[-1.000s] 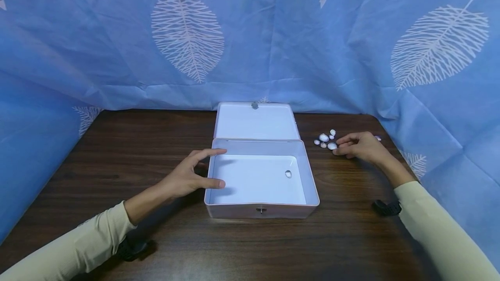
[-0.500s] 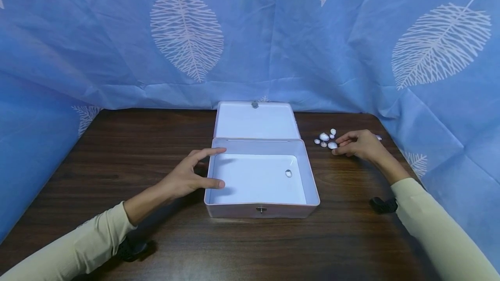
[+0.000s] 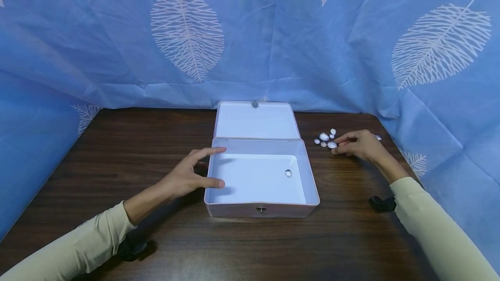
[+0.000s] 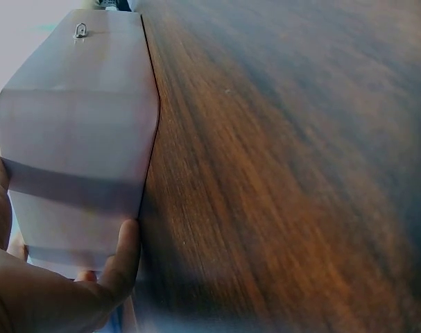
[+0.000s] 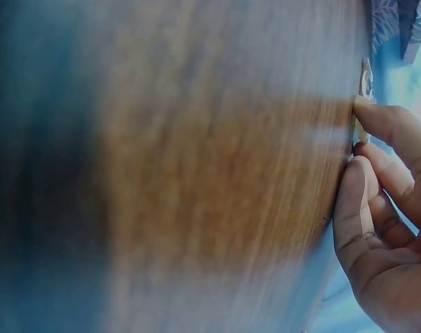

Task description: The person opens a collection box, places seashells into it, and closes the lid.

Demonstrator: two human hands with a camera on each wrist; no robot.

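Note:
A pale tin box (image 3: 259,210) stands with its lid (image 3: 255,121) swung back. My left hand (image 3: 187,179) is at its left wall, thumb and index finger stretched over the rim. In the left wrist view, the other fingers (image 4: 127,253) lie along the box's outer side. Inside the box is one small, shiny oval piece (image 3: 288,173). Right of the box, my right hand (image 3: 361,144) pinches the edge of a white oval piece (image 3: 332,145), like a pebble or shell. The right wrist view shows its thumb and fingertips close together, hiding part of the piece.
Several smaller white rounded pieces (image 3: 324,137) lie clustered just left of my right hand. Another piece (image 3: 378,137) shows partly behind that hand. A dark wooden table (image 3: 250,246) carries everything. A blue leaf-print cloth (image 3: 250,38) hangs along the back and sides.
Almost nothing differs. My right hand has shifted very slightly toward the white piece; the left hand and the box stay where they were.

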